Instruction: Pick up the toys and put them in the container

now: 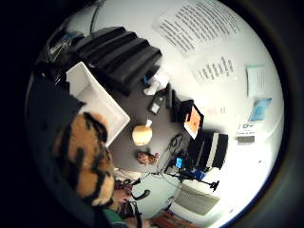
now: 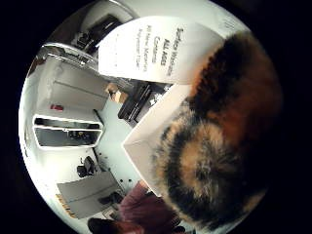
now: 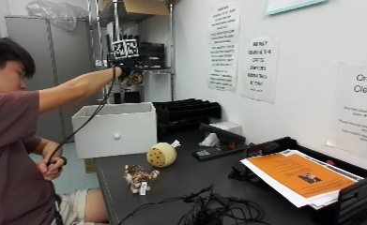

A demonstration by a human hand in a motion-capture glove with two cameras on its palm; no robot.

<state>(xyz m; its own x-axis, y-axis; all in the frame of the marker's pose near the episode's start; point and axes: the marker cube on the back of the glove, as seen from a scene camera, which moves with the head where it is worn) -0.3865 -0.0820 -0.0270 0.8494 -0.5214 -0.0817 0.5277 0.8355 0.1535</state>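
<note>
Directly below the curled fingers of the gloved right hand, by which a striped plush tiger is gripped, the open white container is seen.

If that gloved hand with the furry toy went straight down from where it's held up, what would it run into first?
Most likely the white container: the gloved right hand, gripping the striped plush toy, is raised above its open top, and the palm views look down toward that opening. Depth is uncertain, so it might meet the rim first.

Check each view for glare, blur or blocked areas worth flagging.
Little finger palm view: the wall glares white and the striped plush toy blocks one side. Thumb palm view: the toy's fur fills much of it, blurred. Outside view: evenly lit; the gloved right hand is small and its fingers unclear.
</note>
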